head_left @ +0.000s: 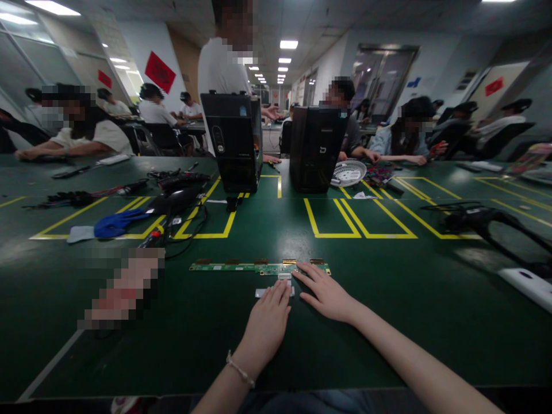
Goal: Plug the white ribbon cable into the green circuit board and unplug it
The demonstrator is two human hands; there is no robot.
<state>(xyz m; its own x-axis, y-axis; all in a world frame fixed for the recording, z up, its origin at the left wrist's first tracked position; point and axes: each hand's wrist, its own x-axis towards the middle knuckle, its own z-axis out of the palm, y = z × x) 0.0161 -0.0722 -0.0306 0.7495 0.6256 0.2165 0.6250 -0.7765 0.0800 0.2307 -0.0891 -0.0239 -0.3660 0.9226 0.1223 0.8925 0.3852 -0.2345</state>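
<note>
A long, thin green circuit board lies crosswise on the green table in front of me, with brown and gold tabs along its far edge. My right hand rests palm down at its right part, fingers spread, the fingertips on or right beside the board. Close to the board's near edge, my left hand lies with its fingers stretched forward and together. Under those fingers is a small whitish flat piece, mostly covered, so its kind is unclear. A white connector shows just beyond the left fingertips.
Two black computer towers stand at the back. Blue gloves and cables lie left. A round white perforated part sits behind the right tower. A black frame-like object is at right. Several people sit or stand beyond.
</note>
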